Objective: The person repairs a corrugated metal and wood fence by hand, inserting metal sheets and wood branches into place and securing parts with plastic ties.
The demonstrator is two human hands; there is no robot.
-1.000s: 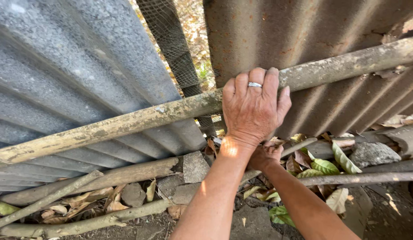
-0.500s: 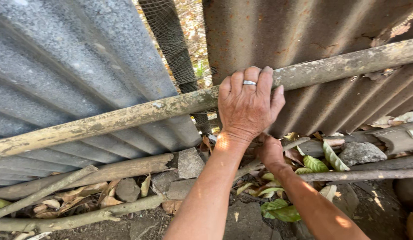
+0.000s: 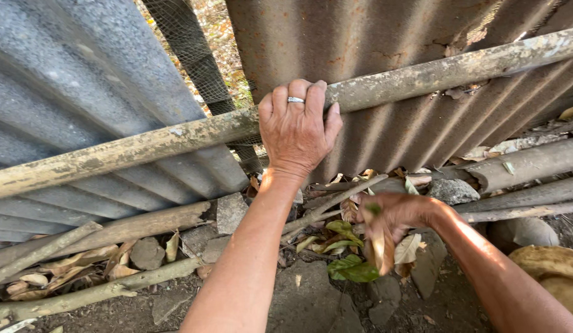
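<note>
**Hands at the foot of a corrugated fence**

A long, weathered grey-brown wooden pole (image 3: 144, 145), lying slantwise across the fence, is gripped from above by the left hand (image 3: 297, 132); its fingers are curled over the top of the pole, and a silver ring (image 3: 295, 99) is worn on one of them. The pole is pressed against a grey corrugated metal sheet (image 3: 70, 92) on the left and a rusty brown corrugated metal sheet (image 3: 360, 49) on the right, with dark wire mesh (image 3: 187, 49) seen in the gap between them.

Lower down, a bunch of dry brown and green leaves (image 3: 380, 246) is clutched in the right hand (image 3: 394, 216), its fingers closed around them just above the ground. Green leaves (image 3: 351, 268) are scattered beside it on grey stones (image 3: 231, 213), among thinner fallen branches (image 3: 101, 231).
</note>
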